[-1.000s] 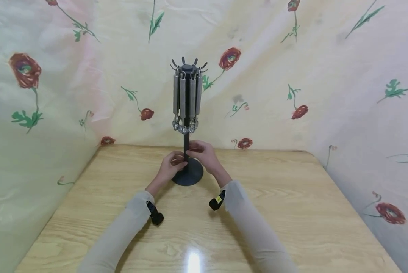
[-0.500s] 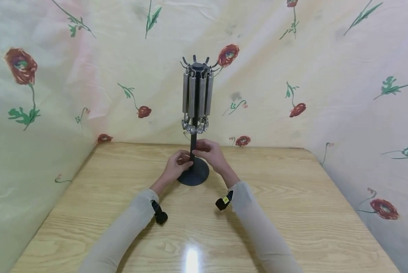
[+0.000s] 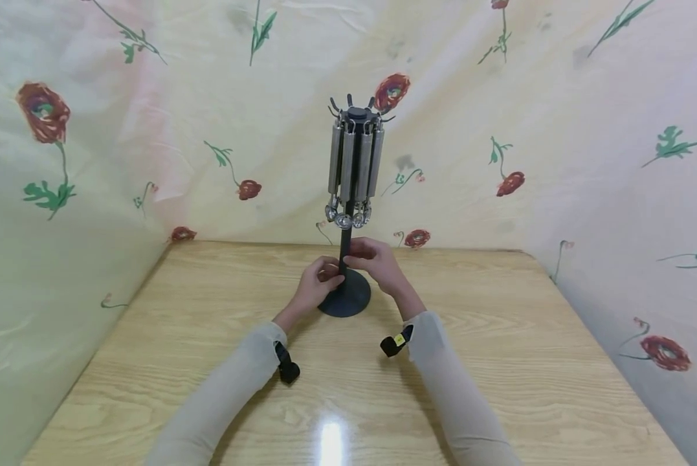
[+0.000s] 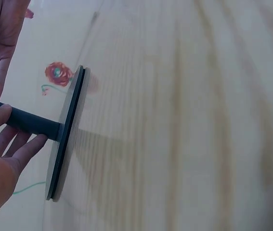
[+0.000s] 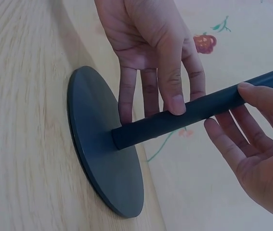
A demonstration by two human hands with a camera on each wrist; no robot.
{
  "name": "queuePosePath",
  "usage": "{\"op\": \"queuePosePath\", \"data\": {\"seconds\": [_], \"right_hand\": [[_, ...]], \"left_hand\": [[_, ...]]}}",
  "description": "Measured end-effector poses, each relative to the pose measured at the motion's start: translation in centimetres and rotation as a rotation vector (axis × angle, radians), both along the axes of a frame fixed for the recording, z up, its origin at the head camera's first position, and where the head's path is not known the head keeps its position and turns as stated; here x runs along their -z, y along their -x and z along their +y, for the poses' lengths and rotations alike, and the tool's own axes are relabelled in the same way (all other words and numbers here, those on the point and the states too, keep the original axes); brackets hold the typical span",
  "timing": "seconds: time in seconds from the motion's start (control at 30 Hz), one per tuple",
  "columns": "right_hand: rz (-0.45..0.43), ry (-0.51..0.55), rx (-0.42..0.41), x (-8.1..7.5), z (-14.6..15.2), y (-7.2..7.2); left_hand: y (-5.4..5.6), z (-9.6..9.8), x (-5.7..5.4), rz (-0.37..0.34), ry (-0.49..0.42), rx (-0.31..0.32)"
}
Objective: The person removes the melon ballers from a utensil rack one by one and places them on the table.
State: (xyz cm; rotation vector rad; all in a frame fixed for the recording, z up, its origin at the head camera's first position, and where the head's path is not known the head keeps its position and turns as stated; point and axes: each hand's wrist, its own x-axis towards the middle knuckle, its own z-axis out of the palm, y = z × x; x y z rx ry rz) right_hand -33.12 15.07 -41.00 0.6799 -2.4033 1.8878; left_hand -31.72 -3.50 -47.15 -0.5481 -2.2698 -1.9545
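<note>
A black utensil stand has a round base, a slim post and a ring of hooks on top. Several steel utensils hang from the hooks, with thick tube handles and small shiny round ends; their kind is too small to make out. My left hand grips the post low down, just above the base, thumb in front and fingers behind. Higher up, my right hand holds the same post from the right side. In the right wrist view the base is at the tabletop.
The stand is toward the back of a light wood table. Behind and beside it hangs a pale cloth printed with red flowers. Black wrist cameras are strapped over both sleeves, above the table.
The stand has shifted to the right across the table, upright, with both hands moving along with it. Their holds on the post look the same throughout.
</note>
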Motion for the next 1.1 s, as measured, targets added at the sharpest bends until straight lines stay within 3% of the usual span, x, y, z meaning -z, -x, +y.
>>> {"op": "queuePosePath", "data": {"seconds": [0.63, 1.1], "right_hand": [[-0.068, 0.025, -0.046, 0.5, 3.5, 1.2], [-0.082, 0.086, -0.091, 1.6, 3.9, 1.1]], "left_hand": [[0.4, 2.8, 0.3, 0.055, 0.012, -0.001], [0.6, 3.0, 0.0, 0.051, 0.036, 0.025]]}}
